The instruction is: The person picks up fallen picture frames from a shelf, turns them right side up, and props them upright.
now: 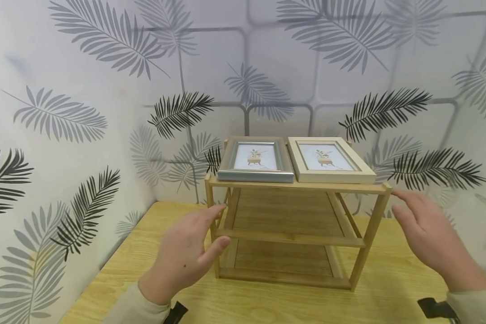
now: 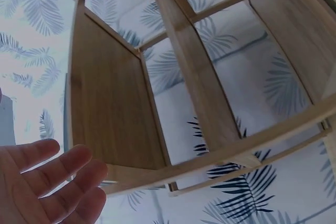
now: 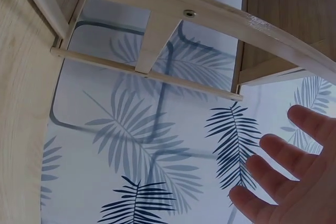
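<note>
A three-tier wooden rack [image 1: 295, 237] stands on the table, with two picture frames lying face up side by side on its top shelf. The left picture frame [image 1: 255, 177] is grey-blue; the right picture frame [image 1: 334, 177] is cream. Each holds a print of a potted plant. My left hand [image 1: 190, 249] is beside the rack's left front post, thumb and fingers spread apart and holding nothing. Beyond the right front post, my right hand [image 1: 425, 231] is likewise extended with nothing in it. Both wrist views show relaxed fingers [image 2: 79, 177] near the rack's side rails.
The yellow wood-grain table [image 1: 117, 279] carries the rack. Behind and to the left rises a white wall [image 1: 117, 112] with a grey and black leaf pattern, close to the back of the rack. Dark straps [image 1: 435, 308] sit at the wrists.
</note>
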Available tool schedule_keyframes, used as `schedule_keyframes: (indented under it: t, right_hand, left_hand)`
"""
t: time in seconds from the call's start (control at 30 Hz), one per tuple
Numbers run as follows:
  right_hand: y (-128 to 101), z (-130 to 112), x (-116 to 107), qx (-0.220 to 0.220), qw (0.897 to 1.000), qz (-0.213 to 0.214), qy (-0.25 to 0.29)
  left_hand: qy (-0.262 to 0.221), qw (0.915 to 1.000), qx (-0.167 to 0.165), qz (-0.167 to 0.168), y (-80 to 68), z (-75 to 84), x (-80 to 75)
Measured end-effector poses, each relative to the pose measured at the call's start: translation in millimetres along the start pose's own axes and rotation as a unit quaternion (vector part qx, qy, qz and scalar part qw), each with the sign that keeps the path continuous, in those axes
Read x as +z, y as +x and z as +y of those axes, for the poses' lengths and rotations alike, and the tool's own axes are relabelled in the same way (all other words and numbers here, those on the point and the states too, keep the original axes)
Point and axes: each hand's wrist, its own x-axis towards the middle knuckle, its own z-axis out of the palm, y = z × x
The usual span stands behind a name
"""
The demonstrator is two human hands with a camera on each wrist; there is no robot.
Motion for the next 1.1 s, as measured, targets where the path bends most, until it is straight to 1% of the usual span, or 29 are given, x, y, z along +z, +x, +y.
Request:
schedule_keyframes:
  t: [0.1,0.27,0.5,0.6,0.73,0.83,0.97,1.1]
  right_hand:
    - [2.3,-3.7,-2.1,0.003,1.0,0.0,0.007]
    - [8.9,-11.6,-7.2,0.011,1.0,0.0,0.024]
    - [20.0,-26.6,-16.5,0.021,1.0,-0.001,0.023]
    - [28.4,-34.1,-19.8,0.015,1.0,0.005,0.021]
    - [43.5,-44.6,-24.0,0.004,1.0,0.014,0.02]
    - [55.3,-51.8,-26.5,-0.003,1.0,0.019,0.019]
    - [69.4,-59.5,-29.0,-0.002,1.0,0.014,0.017]
    - [79.4,-64.9,-28.9,0.01,1.0,-0.001,0.018]
  left_hand:
    - [-0.013,0.9998,0.013,0.001,6.0,5.7,-2.1]
    - [-0.03,0.9992,0.026,0.005,16.6,13.5,-5.0]
    - [-0.043,0.9976,0.052,0.016,37.6,23.6,-7.6]
    - [-0.055,0.9963,0.064,0.019,51.0,28.0,-7.3]
    - [-0.062,0.9948,0.077,0.023,73.3,33.9,-5.7]
    - [-0.062,0.9946,0.08,0.024,90.0,38.3,-3.3]
    - [-0.061,0.9947,0.08,0.02,109.3,43.1,3.8]
    - [-0.062,0.995,0.077,0.008,122.8,46.0,13.7]
